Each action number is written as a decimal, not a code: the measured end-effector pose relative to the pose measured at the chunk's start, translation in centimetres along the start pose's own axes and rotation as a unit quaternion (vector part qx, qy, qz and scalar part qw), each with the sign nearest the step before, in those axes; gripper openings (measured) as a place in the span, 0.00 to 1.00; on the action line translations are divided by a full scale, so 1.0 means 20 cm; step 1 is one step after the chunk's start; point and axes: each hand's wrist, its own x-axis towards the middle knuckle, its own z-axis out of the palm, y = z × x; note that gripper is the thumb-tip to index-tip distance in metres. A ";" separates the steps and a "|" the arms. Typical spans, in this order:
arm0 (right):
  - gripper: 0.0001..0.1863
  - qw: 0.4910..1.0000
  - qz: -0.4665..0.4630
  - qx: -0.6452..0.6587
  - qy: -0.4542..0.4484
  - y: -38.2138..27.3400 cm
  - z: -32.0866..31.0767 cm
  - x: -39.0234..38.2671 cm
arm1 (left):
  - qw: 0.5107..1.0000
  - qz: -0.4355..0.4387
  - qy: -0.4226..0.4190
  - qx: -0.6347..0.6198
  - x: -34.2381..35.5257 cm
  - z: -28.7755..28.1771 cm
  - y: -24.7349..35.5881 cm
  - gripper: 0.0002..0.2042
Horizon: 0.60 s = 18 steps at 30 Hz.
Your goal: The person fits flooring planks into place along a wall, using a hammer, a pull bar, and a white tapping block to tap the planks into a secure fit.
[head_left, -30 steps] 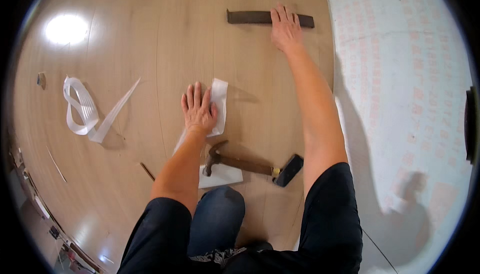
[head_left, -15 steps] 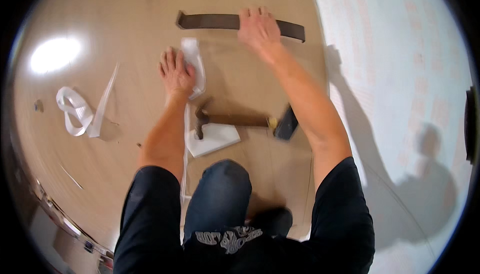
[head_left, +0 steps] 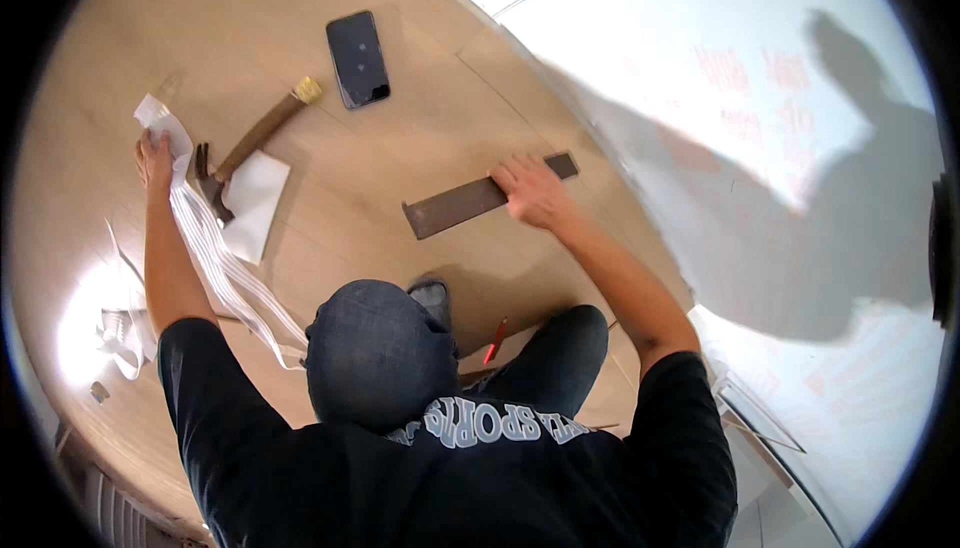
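Note:
My right hand [head_left: 530, 191] is closed over a dark flat metal pull bar [head_left: 455, 210] with a bent lip at its left end. The bar lies on or just above the wood floor. Far to the left, my left hand [head_left: 155, 163] has its fingers closed on the upper end of a white strip [head_left: 215, 248]; part of the grip is hidden. Long bands of the strip trail toward my knee. Between the hands, a claw hammer [head_left: 262, 138] rests with its head against a white flat block [head_left: 262, 210].
A black phone [head_left: 357, 60] lies on the floor beyond the hammer. A red pencil or marker [head_left: 496, 340] sits between my legs. Loose white strapping [head_left: 125, 323] curls at the left near a bright glare. A white printed sheet [head_left: 740, 198] covers the right side.
My view has turned, so everything appears rotated. My right hand and the pull bar are nearer to me. My left hand has gone from lying beside the white strip to gripping it.

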 end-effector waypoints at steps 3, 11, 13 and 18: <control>0.09 0.993 -0.083 -0.067 -0.047 0.15 0.01 -0.14 | 0.987 0.144 0.023 0.065 -0.45 -0.13 0.45 0.27; 0.11 0.984 -0.108 -0.101 -0.097 0.37 0.09 -0.17 | 0.951 0.275 -0.045 0.135 -1.38 -0.41 0.69 0.25; 0.14 0.985 -0.081 -0.122 -0.092 0.41 0.09 -0.23 | 0.963 0.224 -0.058 0.141 -1.37 -0.44 0.71 0.28; 0.25 0.984 -0.034 -0.163 -0.064 0.31 0.12 -0.35 | 0.991 0.086 -0.104 0.024 -1.30 -0.39 0.62 0.21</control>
